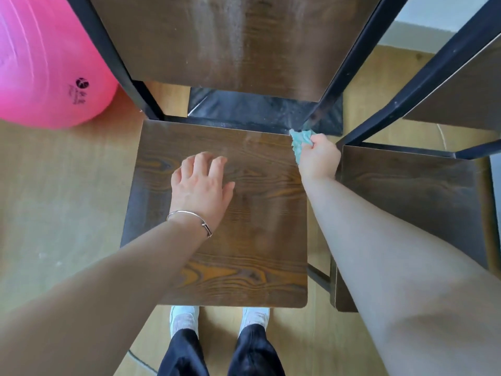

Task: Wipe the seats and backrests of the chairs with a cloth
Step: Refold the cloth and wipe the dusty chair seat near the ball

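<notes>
A dark brown wood-grain chair seat [244, 240] on a black metal frame [349, 63] fills the middle of the view. Its matching dark wooden backrest [230, 42] rises beyond the rear edge, with pale streaks running down its face. The left hand [202, 185] lies palm down on the seat, a little left of the middle, with its fingers relaxed and slightly spread, gripping nothing. A thin silver bangle [189, 221] circles that wrist. The right hand [320, 156] is at the seat's rear right corner, its fingers curled tight round a crumpled pale teal cloth [299, 143]. The cloth bulges out beyond the knuckles and presses into the corner where the seat meets the foot of the frame's right upright. The right forearm reaches in over the narrow gap between this chair and a second chair of the same dark wood and black metal [406, 191], which stands just beside it on the right. A large glossy pink exercise ball [46, 63] sits on the pale wooden floor [67, 199] to the left, just beside the frame's left upright; whether the two touch cannot be told. Below the seat's front edge, two white shoes [183, 318] and dark trouser legs [184, 354] stand close to the chair.
</notes>
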A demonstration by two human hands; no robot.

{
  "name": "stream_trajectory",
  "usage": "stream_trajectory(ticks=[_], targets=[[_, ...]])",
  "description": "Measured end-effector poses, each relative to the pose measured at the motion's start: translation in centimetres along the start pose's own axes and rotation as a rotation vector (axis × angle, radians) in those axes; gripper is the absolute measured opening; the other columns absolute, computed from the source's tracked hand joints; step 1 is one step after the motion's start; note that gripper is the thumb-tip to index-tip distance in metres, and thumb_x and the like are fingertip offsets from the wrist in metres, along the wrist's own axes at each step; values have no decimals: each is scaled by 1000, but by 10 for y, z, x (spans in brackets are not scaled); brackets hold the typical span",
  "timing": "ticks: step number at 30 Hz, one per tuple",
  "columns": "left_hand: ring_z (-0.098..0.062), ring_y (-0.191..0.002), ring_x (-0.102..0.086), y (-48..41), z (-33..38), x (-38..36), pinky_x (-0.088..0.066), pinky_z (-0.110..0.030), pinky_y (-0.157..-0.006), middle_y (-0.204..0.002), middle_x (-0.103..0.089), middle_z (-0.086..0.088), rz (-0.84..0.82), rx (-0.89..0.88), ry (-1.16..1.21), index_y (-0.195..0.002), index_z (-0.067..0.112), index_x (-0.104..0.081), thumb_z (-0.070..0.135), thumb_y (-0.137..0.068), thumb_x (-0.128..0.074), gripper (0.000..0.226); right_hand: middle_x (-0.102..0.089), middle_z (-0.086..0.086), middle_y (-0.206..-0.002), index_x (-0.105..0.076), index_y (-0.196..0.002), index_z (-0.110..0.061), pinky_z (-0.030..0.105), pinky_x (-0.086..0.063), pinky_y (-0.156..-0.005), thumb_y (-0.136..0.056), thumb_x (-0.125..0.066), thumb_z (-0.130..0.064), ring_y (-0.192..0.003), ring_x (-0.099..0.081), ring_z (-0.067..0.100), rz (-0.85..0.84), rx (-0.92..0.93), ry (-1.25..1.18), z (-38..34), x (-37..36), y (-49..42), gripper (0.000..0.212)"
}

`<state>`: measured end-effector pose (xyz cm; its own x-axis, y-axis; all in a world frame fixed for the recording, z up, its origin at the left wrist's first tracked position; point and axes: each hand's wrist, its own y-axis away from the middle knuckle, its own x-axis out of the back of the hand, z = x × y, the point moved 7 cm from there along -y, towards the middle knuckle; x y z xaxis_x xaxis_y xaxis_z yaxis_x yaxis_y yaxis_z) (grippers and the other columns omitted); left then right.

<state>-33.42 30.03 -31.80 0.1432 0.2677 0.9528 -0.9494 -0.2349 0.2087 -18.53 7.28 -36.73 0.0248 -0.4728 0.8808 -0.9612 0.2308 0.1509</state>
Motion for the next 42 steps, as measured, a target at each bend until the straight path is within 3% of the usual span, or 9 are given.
stream_trajectory(ticks=[3, 7, 13, 16, 21, 26, 30, 37, 42], targets=[[-30, -129, -34, 2, -23, 0, -33, -47, -106, -140, -39, -4, -12, 31, 2, -137, 25, -41, 45, -95, -47, 46, -66, 6, -113, -66, -110, -11, 21, -45, -63, -100, -53, -23, -101, -65, 21, 43, -17, 59, -11, -8, 12, 20], [-30, -129, -33, 9, -52, -5, -34, -48, -106, -141, -39, -3, -36, 78, -3, -138, 27, -39, 46, -96, -46, 47, -64, 7, -118, -67, -112, -12, 28, -56, -79, -99, -56, -24, -106, -63, 21, 7, 146, 48, -62, -37, 44, 21], [-31, -125, -37, 19, -96, 0, -35, -46, -100, -138, -42, -4, -28, 153, 12, -137, 26, -43, 45, -93, -51, 49, -64, 6, -118, -68, -113, -10, 33, -52, -90, -98, -55, -15, -106, -59, 22, -105, 277, -23, -124, -75, 60, 21], [-34, -118, -41, 23, -122, 4, -38, -47, -94, -134, -46, -5, -11, 202, 22, -135, 24, -47, 44, -91, -55, 49, -64, 6, -117, -69, -112, -8, 33, -55, -88, -97, -57, -15, -106, -60, 21, -168, 394, -23, -153, -90, 71, 20], [-33, -122, -39, 31, -161, 8, -36, -46, -97, -138, -44, -5, -2, 274, 36, -135, 24, -46, 44, -92, -54, 49, -62, 3, -122, -67, -117, -13, 26, -57, -86, -98, -58, -21, -109, -61, 17, -262, 518, -11, -198, -118, 94, 22], [-32, -125, -37, 45, -188, 6, -34, -45, -100, -140, -41, -3, -8, 327, 51, -137, 26, -42, 46, -93, -50, 49, -62, 6, -121, -69, -115, -9, 32, -53, -92, -97, -59, -16, -108, -59, 21, -350, 675, -11, -243, -143, 121, 22], [-31, -126, -35, 56, -201, 7, -33, -44, -102, -142, -39, -2, -18, 356, 56, -139, 28, -39, 47, -95, -47, 49, -62, 4, -115, -70, -109, -10, 36, -54, -91, -95, -61, -17, -105, -60, 21, -378, 657, -2, -249, -147, 120, 18], [-32, -128, -34, 78, -211, 11, -30, -45, -103, -142, -38, -3, -7, 397, 82, -140, 27, -40, 45, -95, -47, 49, -52, -5, -98, -69, -98, -12, 25, -44, -75, -93, -62, -15, -87, -51, 15, -465, 780, 55, -242, -147, 151, 9], [-32, -128, -33, 101, -214, 15, -30, -45, -104, -142, -38, -4, -14, 424, 93, -140, 26, -40, 45, -94, -47, 50, -64, 7, -106, -71, -100, -9, 20, -40, -78, -90, -62, -8, -90, -59, 23, -565, 924, 49, -203, -145, 220, 13]])
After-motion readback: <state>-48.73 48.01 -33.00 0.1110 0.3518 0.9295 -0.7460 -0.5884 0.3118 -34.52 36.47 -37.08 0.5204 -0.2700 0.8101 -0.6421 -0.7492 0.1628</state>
